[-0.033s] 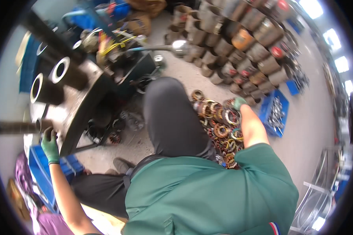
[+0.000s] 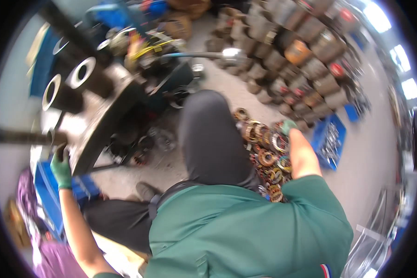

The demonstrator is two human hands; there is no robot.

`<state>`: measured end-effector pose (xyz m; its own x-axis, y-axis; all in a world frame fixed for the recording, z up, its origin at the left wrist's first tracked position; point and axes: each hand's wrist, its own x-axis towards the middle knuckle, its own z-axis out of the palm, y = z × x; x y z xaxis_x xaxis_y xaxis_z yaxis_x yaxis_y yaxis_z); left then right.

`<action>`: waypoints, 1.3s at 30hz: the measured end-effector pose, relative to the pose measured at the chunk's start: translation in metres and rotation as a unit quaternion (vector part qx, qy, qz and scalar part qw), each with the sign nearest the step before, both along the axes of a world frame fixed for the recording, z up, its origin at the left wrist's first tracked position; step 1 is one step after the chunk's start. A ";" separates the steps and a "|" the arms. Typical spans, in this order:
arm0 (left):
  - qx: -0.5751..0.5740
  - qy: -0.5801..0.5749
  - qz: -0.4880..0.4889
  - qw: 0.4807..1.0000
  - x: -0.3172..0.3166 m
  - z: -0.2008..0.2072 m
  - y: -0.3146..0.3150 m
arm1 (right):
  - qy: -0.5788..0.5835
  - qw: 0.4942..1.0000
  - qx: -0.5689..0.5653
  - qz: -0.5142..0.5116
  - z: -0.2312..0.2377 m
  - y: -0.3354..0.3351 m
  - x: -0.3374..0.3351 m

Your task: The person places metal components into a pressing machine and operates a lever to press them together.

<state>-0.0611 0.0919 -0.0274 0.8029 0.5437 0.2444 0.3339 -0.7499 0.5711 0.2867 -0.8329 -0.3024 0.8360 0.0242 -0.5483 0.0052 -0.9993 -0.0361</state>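
Note:
My left hand (image 2: 61, 169), in a green glove, is raised at the near edge of the metal worktable (image 2: 78, 134). Its fingers point up and look apart, just below the end of a thick round bar (image 2: 23, 136); whether they touch it is unclear. Stretched out to the right, my right hand (image 2: 288, 126), also gloved in green, is at the far right end of a heap of copper-wound stator rings (image 2: 266, 157). Blur and the hand itself hide those fingers, so any grip is not visible. Two thick-walled metal cylinders (image 2: 62, 95) are on the worktable.
Rusty metal cylinders (image 2: 310, 67) are stacked at the far right. A blue bin (image 2: 330, 143) of metal parts stands beyond my right arm, another blue bin (image 2: 46, 194) below my left hand. A long rod with a shiny round end (image 2: 231, 54) juts out over the floor.
The whole view has shifted slightly, so the surroundings sit a little further right. Both hands stay at the same places by the bar and the heap.

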 end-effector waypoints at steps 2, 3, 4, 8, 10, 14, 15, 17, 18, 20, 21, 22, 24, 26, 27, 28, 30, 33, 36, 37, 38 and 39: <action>-0.039 -0.055 0.040 0.997 -0.031 -0.006 -0.005 | 0.018 0.999 -0.012 0.044 0.001 -0.020 0.003; 0.066 -0.055 -0.002 0.996 -0.041 0.002 -0.013 | -0.023 0.997 0.001 0.077 0.000 -0.034 0.001; 0.048 -0.059 0.022 0.997 -0.055 0.017 -0.038 | -0.027 0.996 -0.001 0.089 0.001 -0.036 -0.005; -0.077 -0.099 0.206 0.970 -0.188 0.011 -0.060 | -0.020 0.986 -0.007 0.163 0.005 -0.031 0.008; -0.090 -0.131 0.278 0.947 -0.273 -0.022 -0.073 | 0.009 0.981 -0.015 0.192 -0.004 -0.032 0.013; -0.105 -0.133 0.403 0.899 -0.384 -0.087 -0.158 | 0.067 0.962 -0.038 0.263 -0.010 -0.034 0.048; -0.141 -0.149 0.438 0.875 -0.393 -0.113 -0.179 | 0.069 0.952 -0.084 0.286 0.002 -0.049 0.071; -0.168 -0.149 0.498 0.838 -0.416 -0.167 -0.210 | 0.024 0.938 -0.077 0.338 0.015 -0.024 0.120; -0.149 -0.133 0.531 0.823 -0.431 -0.164 -0.229 | 0.043 0.910 -0.022 0.412 0.001 0.062 0.127; -0.116 -0.090 0.612 0.777 -0.471 -0.170 -0.297 | 0.081 0.783 0.109 0.608 0.024 0.309 0.088; -0.114 -0.090 0.626 0.766 -0.464 -0.185 -0.317 | 0.078 0.688 0.166 0.702 0.055 0.413 0.057; -0.112 -0.090 0.635 0.759 -0.455 -0.197 -0.330 | 0.073 0.609 0.210 0.761 0.083 0.492 0.025; -0.150 -0.062 0.659 0.735 -0.453 -0.243 -0.357 | 0.082 0.558 0.251 0.787 0.127 0.566 -0.021; -0.180 -0.062 0.645 0.740 -0.434 -0.269 -0.374 | 0.119 0.585 0.277 0.753 0.163 0.581 -0.055; -0.184 -0.066 0.646 0.738 -0.423 -0.280 -0.377 | 0.122 0.602 0.281 0.737 0.184 0.581 -0.058; -0.182 -0.046 0.633 0.751 -0.413 -0.289 -0.380 | 0.127 0.639 0.273 0.707 0.207 0.573 -0.052; -0.182 -0.029 0.618 0.764 -0.394 -0.308 -0.380 | 0.137 0.753 0.223 0.604 0.260 0.552 -0.032; -0.223 0.013 0.646 0.730 -0.368 -0.328 -0.376 | 0.152 0.828 0.184 0.507 0.299 0.557 -0.035; -0.309 -0.042 0.584 0.749 -0.330 -0.311 -0.344 | 0.107 0.763 0.247 0.587 0.295 0.570 -0.060; -0.310 -0.005 0.566 0.764 -0.323 -0.311 -0.333 | 0.096 0.743 0.257 0.610 0.285 0.571 -0.063; -0.286 0.010 0.554 0.782 -0.314 -0.312 -0.325 | 0.085 0.723 0.267 0.631 0.275 0.571 -0.066; -0.259 0.021 0.542 0.800 -0.307 -0.313 -0.316 | 0.069 0.701 0.279 0.652 0.270 0.571 -0.074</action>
